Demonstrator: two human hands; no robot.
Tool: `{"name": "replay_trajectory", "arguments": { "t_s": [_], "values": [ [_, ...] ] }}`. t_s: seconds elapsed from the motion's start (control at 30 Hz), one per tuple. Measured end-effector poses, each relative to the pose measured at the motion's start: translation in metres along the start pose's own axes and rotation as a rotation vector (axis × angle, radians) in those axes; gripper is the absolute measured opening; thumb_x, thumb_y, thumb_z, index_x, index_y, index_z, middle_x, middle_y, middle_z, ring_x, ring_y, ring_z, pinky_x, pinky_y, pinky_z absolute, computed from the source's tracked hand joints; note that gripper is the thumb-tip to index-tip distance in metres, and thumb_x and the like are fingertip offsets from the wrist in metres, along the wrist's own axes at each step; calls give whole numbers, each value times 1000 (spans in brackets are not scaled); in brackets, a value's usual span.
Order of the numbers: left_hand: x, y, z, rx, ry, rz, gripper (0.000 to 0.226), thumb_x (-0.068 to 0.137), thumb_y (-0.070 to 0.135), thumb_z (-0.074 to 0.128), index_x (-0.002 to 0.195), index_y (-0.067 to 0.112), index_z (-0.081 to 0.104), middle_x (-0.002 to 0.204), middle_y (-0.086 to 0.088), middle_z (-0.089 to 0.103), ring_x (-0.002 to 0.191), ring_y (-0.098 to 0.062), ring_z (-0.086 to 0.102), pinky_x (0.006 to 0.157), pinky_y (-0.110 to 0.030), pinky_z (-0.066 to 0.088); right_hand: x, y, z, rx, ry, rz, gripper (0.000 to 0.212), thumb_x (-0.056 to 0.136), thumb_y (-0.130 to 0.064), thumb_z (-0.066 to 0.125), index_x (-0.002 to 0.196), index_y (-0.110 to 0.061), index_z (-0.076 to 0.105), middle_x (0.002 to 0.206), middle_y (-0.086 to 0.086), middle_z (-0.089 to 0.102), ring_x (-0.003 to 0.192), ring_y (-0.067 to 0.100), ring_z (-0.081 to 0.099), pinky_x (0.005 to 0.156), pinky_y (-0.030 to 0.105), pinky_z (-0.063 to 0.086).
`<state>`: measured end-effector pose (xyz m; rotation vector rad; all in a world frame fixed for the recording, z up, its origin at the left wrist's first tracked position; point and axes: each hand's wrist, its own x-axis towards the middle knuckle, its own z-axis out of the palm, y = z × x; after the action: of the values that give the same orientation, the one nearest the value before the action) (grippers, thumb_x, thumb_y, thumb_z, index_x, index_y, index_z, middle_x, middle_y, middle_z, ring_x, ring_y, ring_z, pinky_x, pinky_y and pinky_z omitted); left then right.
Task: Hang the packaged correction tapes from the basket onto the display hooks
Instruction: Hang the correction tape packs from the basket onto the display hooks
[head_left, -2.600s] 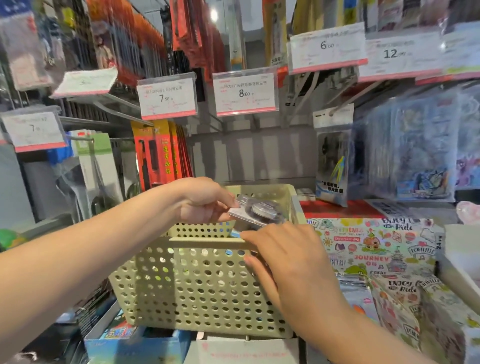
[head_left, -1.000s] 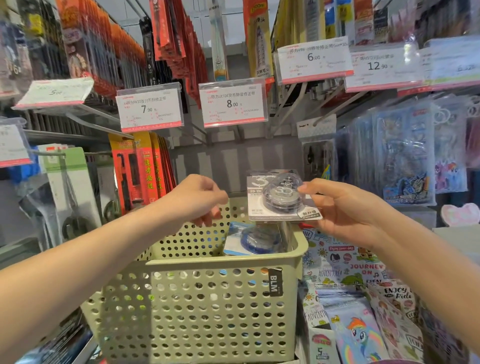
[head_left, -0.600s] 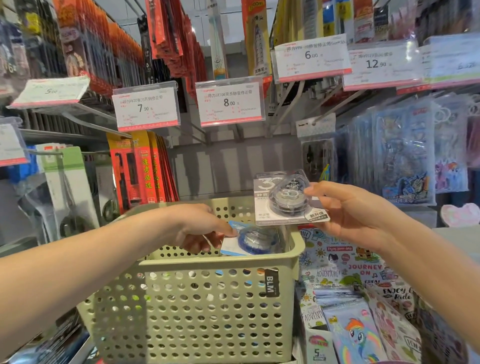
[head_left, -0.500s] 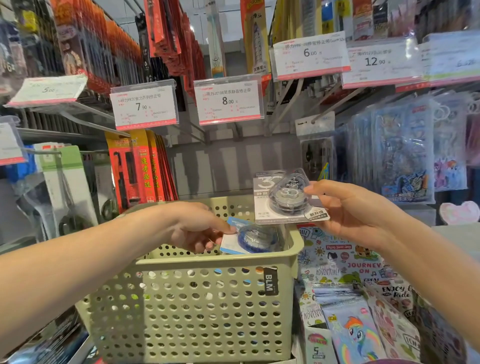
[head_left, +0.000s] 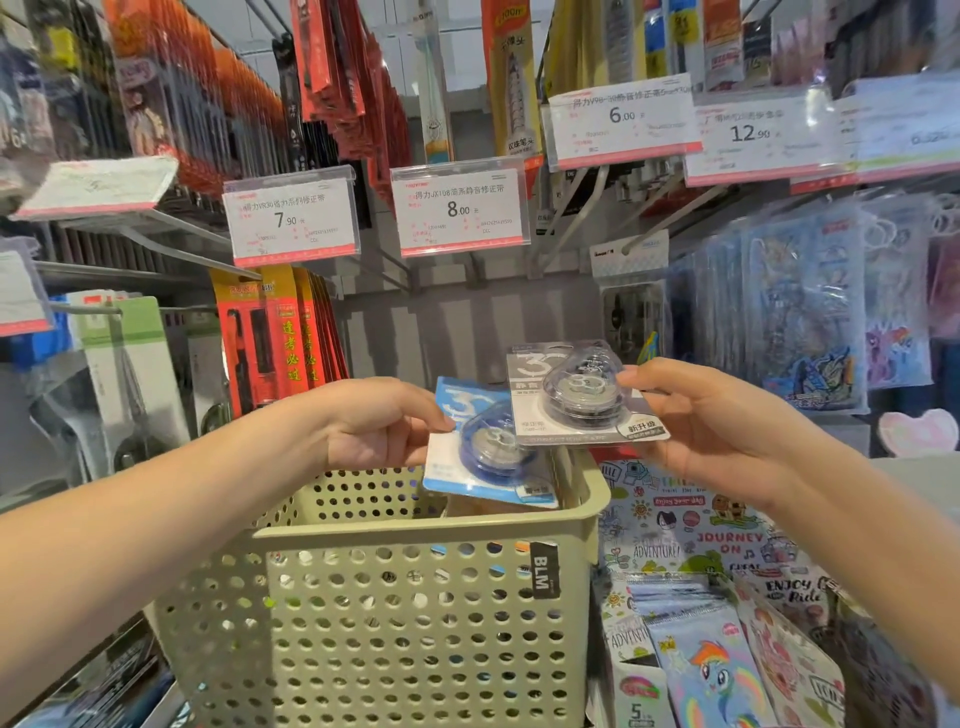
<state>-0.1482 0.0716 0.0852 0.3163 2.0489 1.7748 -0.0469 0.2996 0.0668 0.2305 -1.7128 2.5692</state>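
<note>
Now a grey correction tape pack (head_left: 582, 400) is pinched upright in the right hand (head_left: 711, 421), nearer the far hooks (head_left: 587, 223), while a blue pack (head_left: 483, 447) is gripped by the left hand's (head_left: 374, 426) fingers (head_left: 434, 415) above the basket (head_left: 395, 613).

We stand close before a shop display wall of grey slatted panel (head_left: 467, 332), which fills the middle of the frame. Metal hook arms (head_left: 150, 228) reach out from it at the left and upper right. Clear price-tag holders with red lower edges hang at their tips: one reading 7.90 (head_left: 291, 221) left of centre, one reading 8.00 (head_left: 460, 208) at centre, one reading 6.00 (head_left: 621, 119) and one reading 12.90 (head_left: 750, 135) toward the upper right. Red and orange carded goods (head_left: 280, 338) crowd the left, clear cartoon-printed pouches (head_left: 800, 306) the right. The light is even and soft.
</note>
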Motion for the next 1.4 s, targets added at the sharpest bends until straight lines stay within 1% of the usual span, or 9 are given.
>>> {"name": "replay_trajectory", "arguments": {
  "t_s": [0.27, 0.53, 0.6, 0.7, 0.83, 0.9, 1.03, 1.13, 1.4],
  "values": [
    [2, 2, -17, 150, 185, 11, 17, 84, -2, 42, 91, 8, 52, 69, -7, 55, 49, -15, 48, 44, -19, 46, -3, -5, -4, 41, -38, -12, 17, 72, -5, 58, 89, -5, 56, 48, 6, 64, 37, 9, 58, 37, 16, 46],
    [0, 0, -9, 231, 440, 213, 18, 72, 7, 43, 54, 10, 44, 45, -5, 40, 26, -12, 39, 39, -15, 30, -3, -6, -18, -1, -30, -57, 56, 57, -10, 66, 113, -4, 61, 89, 17, 73, 63, 18, 63, 52, 21, 53],
    [3, 2, -9, 274, 506, 274, 13, 69, 13, 45, 57, 9, 44, 52, -11, 36, 35, -17, 37, 49, -20, 29, -3, -6, -20, -10, -33, -63, 58, 57, -9, 65, 114, -2, 60, 98, 21, 70, 73, 24, 59, 60, 25, 53],
    [5, 5, -6, 276, 498, 348, 10, 78, 17, 44, 76, 13, 53, 65, -14, 43, 55, -23, 42, 59, -29, 34, -5, -7, -22, -20, -25, -83, 54, 57, -9, 63, 111, -4, 60, 96, 19, 70, 64, 22, 58, 54, 25, 55],
    [9, 18, -3, 329, 362, 368, 23, 74, 20, 45, 55, 8, 47, 44, -12, 39, 30, -20, 39, 46, -28, 32, -6, -6, -28, -103, 13, -165, 71, 57, -11, 64, 127, -9, 53, 108, 14, 71, 65, 20, 60, 47, 26, 52],
    [9, 21, 2, 404, 278, 422, 25, 68, 29, 49, 63, 5, 48, 43, -14, 38, 29, -19, 35, 47, -32, 31, -6, -6, -30, -198, 37, -221, 74, 54, -10, 69, 127, -13, 55, 106, 12, 72, 68, 20, 61, 48, 27, 50],
    [-1, 25, 27, 506, 253, 624, 41, 95, 30, 42, 67, 3, 56, 35, 3, 42, 34, -11, 36, 51, -31, 33, -11, -7, -31, -259, 63, -346, 32, 75, -6, 64, 104, -19, 65, 70, -3, 73, 67, 14, 64, 56, 27, 47],
    [-6, 37, 41, 484, 211, 725, 50, 96, 38, 43, 59, 9, 61, 32, 3, 44, 33, -10, 38, 51, -30, 33, -13, -5, -32, -237, 66, -415, 31, 85, 4, 50, 105, -17, 60, 44, -9, 62, 49, 0, 62, 53, 18, 52],
    [-16, 74, 73, 369, 216, 823, 33, 95, 37, 47, 81, 16, 68, 32, 8, 42, 31, -8, 38, 45, -25, 32, -7, -4, -40, -228, 116, -504, 32, 84, 4, 53, 104, -19, 62, 78, -1, 76, 67, 11, 71, 53, 23, 55]
  ]
}}
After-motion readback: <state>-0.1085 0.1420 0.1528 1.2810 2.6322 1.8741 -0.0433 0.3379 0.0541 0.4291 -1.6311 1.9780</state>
